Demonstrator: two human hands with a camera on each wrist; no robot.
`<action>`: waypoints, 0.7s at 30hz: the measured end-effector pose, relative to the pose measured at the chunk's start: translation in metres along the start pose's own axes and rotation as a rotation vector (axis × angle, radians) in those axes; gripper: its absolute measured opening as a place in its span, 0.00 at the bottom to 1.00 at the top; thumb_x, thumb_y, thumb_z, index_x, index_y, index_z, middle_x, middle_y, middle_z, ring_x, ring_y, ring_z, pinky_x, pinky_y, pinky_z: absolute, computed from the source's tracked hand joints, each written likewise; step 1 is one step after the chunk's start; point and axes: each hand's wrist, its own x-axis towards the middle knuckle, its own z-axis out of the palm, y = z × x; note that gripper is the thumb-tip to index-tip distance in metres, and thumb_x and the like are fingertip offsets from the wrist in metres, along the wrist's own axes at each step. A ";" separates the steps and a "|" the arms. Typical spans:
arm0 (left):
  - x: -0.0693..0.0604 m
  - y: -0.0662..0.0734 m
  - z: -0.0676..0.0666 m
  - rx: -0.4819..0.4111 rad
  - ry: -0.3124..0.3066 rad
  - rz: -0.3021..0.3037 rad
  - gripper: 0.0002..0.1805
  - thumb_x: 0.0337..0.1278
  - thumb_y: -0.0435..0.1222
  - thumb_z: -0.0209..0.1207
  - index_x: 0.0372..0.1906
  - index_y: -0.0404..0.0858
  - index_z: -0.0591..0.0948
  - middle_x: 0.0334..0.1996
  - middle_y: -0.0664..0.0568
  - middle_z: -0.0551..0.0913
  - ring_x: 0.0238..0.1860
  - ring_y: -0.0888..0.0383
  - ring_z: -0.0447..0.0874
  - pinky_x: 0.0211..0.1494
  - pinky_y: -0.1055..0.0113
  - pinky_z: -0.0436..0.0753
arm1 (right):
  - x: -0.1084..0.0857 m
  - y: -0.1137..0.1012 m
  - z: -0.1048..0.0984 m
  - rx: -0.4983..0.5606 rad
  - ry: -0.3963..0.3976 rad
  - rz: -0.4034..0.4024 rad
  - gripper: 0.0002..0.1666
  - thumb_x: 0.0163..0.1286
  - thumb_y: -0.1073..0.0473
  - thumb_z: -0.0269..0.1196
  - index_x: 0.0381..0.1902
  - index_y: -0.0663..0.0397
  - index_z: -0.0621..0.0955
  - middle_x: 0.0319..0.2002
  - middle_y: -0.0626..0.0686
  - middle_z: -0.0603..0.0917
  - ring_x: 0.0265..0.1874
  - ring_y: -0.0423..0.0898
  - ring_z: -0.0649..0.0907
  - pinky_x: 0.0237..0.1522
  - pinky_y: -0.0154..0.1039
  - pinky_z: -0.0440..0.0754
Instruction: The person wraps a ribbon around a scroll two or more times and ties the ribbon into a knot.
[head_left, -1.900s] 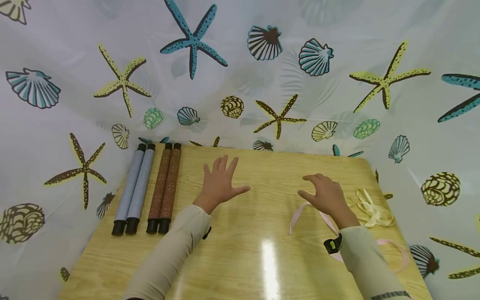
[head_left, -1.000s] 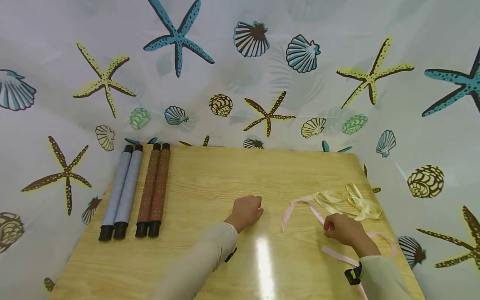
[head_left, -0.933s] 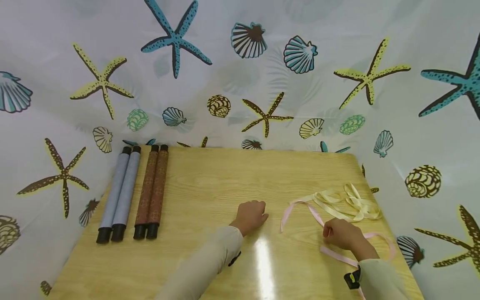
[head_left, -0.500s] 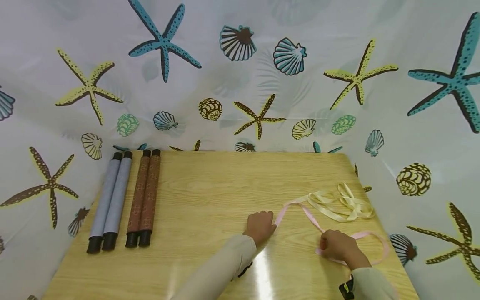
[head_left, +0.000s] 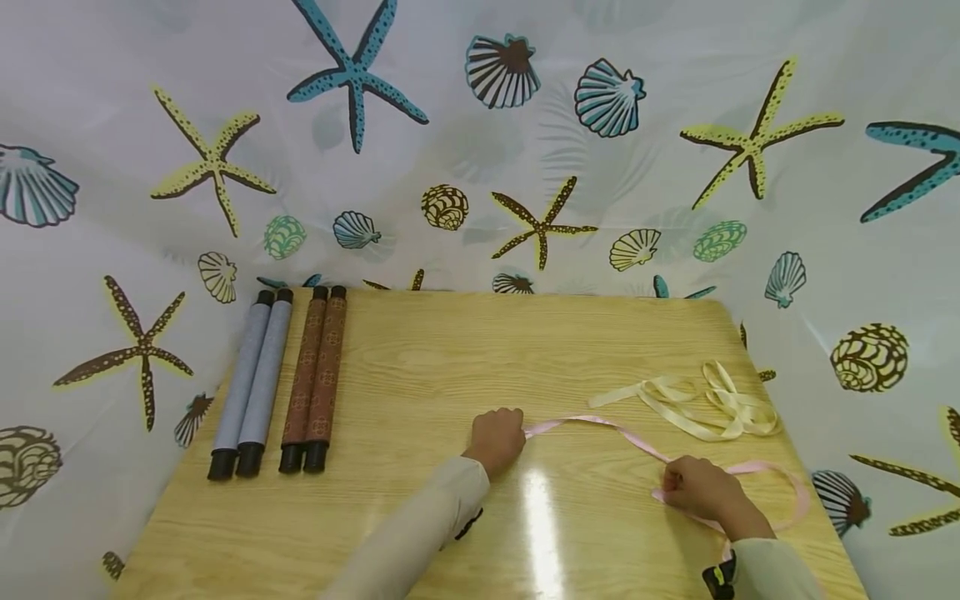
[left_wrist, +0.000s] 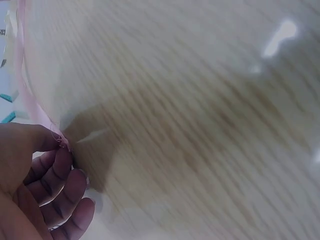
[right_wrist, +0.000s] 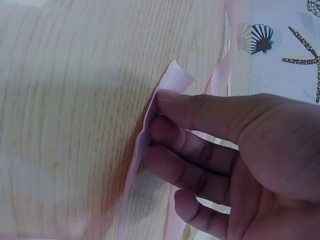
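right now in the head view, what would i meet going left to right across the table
Two pale blue black-ended rolls, two brown patterned rolls, left hand, a stretch of pink ribbon, right hand.

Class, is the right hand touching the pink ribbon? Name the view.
Touching: the right wrist view shows the right hand pinching the pink ribbon near one end.

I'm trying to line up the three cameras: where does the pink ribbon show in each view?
Head: the pink ribbon runs right of centre, from the left hand to the right hand and past it.
Left wrist: down the left edge to the left hand.
Right wrist: pinched end near the centre.
Shared landmark: wood-grain tabletop.
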 end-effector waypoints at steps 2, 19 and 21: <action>0.000 -0.007 -0.002 -0.004 0.008 -0.016 0.08 0.67 0.38 0.59 0.30 0.42 0.81 0.21 0.54 0.81 0.19 0.62 0.68 0.21 0.66 0.70 | 0.000 0.001 0.000 0.008 0.000 0.001 0.08 0.63 0.58 0.69 0.27 0.49 0.79 0.26 0.46 0.80 0.25 0.43 0.76 0.28 0.41 0.73; -0.009 -0.078 -0.017 -0.010 0.041 -0.144 0.08 0.66 0.36 0.57 0.30 0.40 0.80 0.24 0.50 0.83 0.23 0.56 0.83 0.25 0.59 0.80 | 0.002 0.006 0.004 0.034 0.007 -0.022 0.12 0.61 0.60 0.69 0.24 0.48 0.76 0.22 0.45 0.76 0.23 0.43 0.73 0.26 0.39 0.69; -0.010 -0.091 -0.017 0.009 0.060 -0.155 0.07 0.66 0.35 0.57 0.31 0.39 0.81 0.24 0.49 0.84 0.23 0.55 0.83 0.25 0.59 0.81 | 0.003 0.006 0.003 0.034 0.010 -0.027 0.12 0.61 0.60 0.70 0.24 0.48 0.76 0.22 0.45 0.76 0.23 0.43 0.74 0.26 0.39 0.69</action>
